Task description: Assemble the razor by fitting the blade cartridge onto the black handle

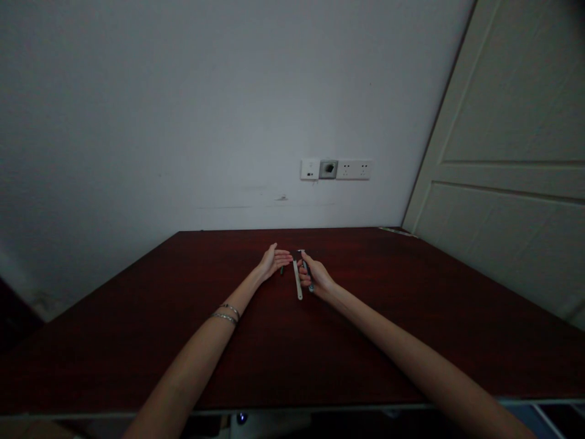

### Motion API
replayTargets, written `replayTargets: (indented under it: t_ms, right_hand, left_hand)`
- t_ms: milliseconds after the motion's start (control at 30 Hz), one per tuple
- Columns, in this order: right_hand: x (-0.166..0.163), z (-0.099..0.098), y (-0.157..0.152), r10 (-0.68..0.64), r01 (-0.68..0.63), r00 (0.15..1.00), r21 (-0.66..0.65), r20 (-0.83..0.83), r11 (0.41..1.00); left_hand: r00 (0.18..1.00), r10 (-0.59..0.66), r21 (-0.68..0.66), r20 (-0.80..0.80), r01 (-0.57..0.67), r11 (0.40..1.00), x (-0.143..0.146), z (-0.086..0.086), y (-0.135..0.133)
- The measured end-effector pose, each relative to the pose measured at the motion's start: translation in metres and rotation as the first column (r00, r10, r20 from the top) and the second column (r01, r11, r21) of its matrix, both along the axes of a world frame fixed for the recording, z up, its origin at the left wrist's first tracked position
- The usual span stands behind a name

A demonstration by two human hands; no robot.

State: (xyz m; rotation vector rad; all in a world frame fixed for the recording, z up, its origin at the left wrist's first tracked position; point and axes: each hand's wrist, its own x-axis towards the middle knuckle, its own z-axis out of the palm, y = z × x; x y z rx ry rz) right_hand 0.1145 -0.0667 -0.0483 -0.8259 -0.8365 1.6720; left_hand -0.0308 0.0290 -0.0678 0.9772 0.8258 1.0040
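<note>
My right hand [319,277] is closed round a slim tool with a dark handle [311,285] that ends in pale blue. A small metallic part [300,250] shows above its thumb. Along the fingertips of that hand runs a flat whitish strip [298,281] with a hole at its near end and a dark upper end. Whether the strip and the tool are joined, I cannot tell. My left hand [273,262] is open, fingers stretched out toward the strip's dark end. Beneath those fingers shows a small green object [282,270], too small to name.
The dark red tabletop [219,262] reaches back to a pale wall [205,122] with sockets [337,169]. A panelled door [512,158] stands along the right. Near the far right corner lies a thin pale strip [397,231]. Dim items show below the front edge.
</note>
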Motion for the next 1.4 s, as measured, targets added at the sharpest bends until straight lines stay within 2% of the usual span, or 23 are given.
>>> replayTargets:
  t_ms: [233,367,467,533,600,700,767,833,900,1100,1233,1300,1333,1400]
  right_hand:
    - [0.001,0.002,0.002,-0.022,0.021,1.0,0.022,0.008,1.0]
    - [0.002,0.01,0.004,-0.111,0.109,0.993,0.07,0.029,0.992]
    - [0.005,0.016,0.011,-0.243,0.213,0.96,0.2,0.142,0.956]
    - [0.008,0.018,0.019,-0.33,0.242,0.916,0.342,0.228,0.908]
    - [0.011,0.018,0.027,-0.44,0.254,0.846,0.498,0.301,0.829]
    - [0.012,0.018,0.036,-0.649,0.298,0.688,0.689,0.325,0.661]
    - [0.011,0.018,0.038,-0.728,0.303,0.609,0.756,0.315,0.581]
    - [0.008,0.017,0.038,-0.744,0.269,0.584,0.787,0.326,0.556]
    - [0.005,0.017,0.038,-0.746,0.244,0.578,0.802,0.332,0.546]
    - [0.004,0.017,0.035,-0.739,0.202,0.576,0.815,0.349,0.542]
    - [0.015,0.014,0.03,-0.689,0.16,0.553,0.752,0.469,0.64]
    - [0.02,0.01,0.024,-0.634,0.062,0.461,0.69,0.621,0.721]
    - [0.021,0.007,0.02,-0.59,-0.017,0.384,0.644,0.71,0.765]
    - [0.019,0.002,0.01,-0.498,-0.177,0.175,0.525,0.849,0.833]
  left_hand:
    - [0.999,0.021,0.04,-0.033,-0.02,0.999,0.001,0.002,-0.003]
    - [0.982,0.167,0.162,-0.082,-0.152,0.975,0.001,0.01,-0.006]
    - [0.961,0.251,0.274,-0.12,-0.21,0.938,0.0,0.019,-0.008]
    - [0.95,0.268,0.355,-0.158,-0.199,0.914,0.0,0.024,-0.01]
    - [0.947,0.242,0.443,-0.211,-0.128,0.887,0.001,0.026,-0.014]
    - [0.957,0.097,0.544,-0.272,0.07,0.836,0.006,0.025,-0.024]
    - [0.972,-0.019,0.575,-0.234,0.155,0.803,0.012,0.023,-0.03]
    - [0.984,-0.071,0.596,-0.164,0.156,0.787,0.017,0.023,-0.036]
    - [0.99,-0.046,0.612,-0.132,0.117,0.782,0.021,0.024,-0.04]
    - [0.985,0.075,0.607,-0.155,0.035,0.794,0.019,0.033,-0.047]
    - [0.986,0.085,0.546,-0.142,0.007,0.838,0.01,0.037,-0.047]
    - [0.983,0.13,0.516,-0.13,-0.045,0.855,0.005,0.041,-0.046]
    - [0.979,0.158,0.508,-0.128,-0.073,0.858,0.002,0.044,-0.046]
    - [0.968,0.206,0.505,-0.141,-0.109,0.856,-0.001,0.049,-0.046]
